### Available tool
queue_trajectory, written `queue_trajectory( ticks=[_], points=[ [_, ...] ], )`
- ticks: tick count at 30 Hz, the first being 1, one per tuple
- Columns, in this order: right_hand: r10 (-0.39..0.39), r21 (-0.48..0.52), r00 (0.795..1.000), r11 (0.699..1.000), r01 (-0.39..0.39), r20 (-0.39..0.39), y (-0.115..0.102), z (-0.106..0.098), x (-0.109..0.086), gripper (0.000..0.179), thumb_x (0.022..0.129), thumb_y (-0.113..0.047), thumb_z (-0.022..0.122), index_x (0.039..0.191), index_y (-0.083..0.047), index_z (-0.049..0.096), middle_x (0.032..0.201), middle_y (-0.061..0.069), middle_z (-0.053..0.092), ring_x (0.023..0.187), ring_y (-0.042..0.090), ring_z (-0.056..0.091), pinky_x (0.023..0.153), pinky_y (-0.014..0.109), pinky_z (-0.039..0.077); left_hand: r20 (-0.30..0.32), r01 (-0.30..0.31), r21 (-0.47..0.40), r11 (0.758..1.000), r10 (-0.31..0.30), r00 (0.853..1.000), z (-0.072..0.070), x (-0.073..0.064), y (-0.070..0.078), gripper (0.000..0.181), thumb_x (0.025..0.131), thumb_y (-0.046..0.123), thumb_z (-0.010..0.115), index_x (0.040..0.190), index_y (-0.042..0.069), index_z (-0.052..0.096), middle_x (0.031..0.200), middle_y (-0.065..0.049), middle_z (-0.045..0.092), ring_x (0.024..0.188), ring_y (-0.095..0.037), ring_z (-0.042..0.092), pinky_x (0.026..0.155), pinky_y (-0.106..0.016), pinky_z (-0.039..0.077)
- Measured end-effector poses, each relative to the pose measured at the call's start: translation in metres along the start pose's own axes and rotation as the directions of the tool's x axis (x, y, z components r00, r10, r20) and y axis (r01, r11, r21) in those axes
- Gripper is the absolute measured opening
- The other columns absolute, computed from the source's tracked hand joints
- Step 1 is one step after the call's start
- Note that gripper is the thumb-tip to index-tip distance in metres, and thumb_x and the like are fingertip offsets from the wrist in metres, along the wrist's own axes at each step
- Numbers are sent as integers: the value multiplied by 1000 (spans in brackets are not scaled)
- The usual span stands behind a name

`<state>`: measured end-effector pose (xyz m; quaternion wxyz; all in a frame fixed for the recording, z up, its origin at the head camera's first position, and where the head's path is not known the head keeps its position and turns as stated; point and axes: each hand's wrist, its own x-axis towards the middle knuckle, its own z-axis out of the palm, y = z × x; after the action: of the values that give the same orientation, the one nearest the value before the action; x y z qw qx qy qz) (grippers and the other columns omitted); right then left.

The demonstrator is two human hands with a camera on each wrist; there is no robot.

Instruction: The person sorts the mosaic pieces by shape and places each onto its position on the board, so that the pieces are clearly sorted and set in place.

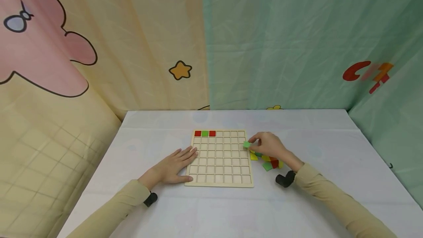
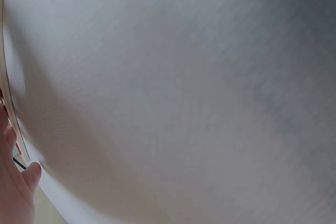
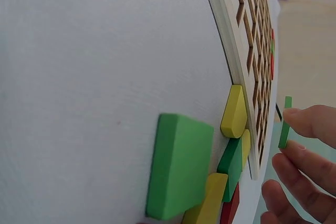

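Note:
A square wooden grid board [image 1: 219, 184] lies flat on the white table. In its far row, from the left corner, sit a red tile [image 1: 198, 133], a green tile [image 1: 205, 133] and another red tile [image 1: 212, 133]. My left hand [image 1: 175, 166] rests with spread fingers on the board's left edge; only part of it shows in the left wrist view. Between thumb and fingertips, my right hand [image 1: 269, 145] pinches a thin green square tile [image 3: 285, 123]. That tile is held up over the board's right edge, near the far corner.
Several loose wooden pieces lie by the board's right side, among them a yellow piece [image 3: 234, 113], a green square [image 3: 181, 166] and a red piece [image 1: 274, 163]. Printed curtains [image 1: 281, 39] close off the back and sides of the table [image 1: 211, 212].

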<state>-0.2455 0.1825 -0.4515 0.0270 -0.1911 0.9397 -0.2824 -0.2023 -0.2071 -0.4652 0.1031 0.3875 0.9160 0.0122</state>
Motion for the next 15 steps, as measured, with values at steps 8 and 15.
queue_trajectory(
  ticks=[8,15],
  points=[
    [0,-14,1000,1000,0,24,-8,6,6,30,79,-32,78,102,-11,75,83,-1,70,52,8,49,48,23,41,0,-3,10,1000,3,1000,0,0,0,88,91,65,44,155,12,14,163,-5,12,151,-24,10,119,-51,18],
    [-17,-25,999,1000,18,31,-13,11,10,28,80,-30,77,101,-12,75,85,-1,71,55,6,51,49,23,42,-7,-13,-2,1000,13,1000,-2,0,1,87,92,64,44,155,10,17,163,-6,13,150,-27,11,119,-53,18]
  ],
)
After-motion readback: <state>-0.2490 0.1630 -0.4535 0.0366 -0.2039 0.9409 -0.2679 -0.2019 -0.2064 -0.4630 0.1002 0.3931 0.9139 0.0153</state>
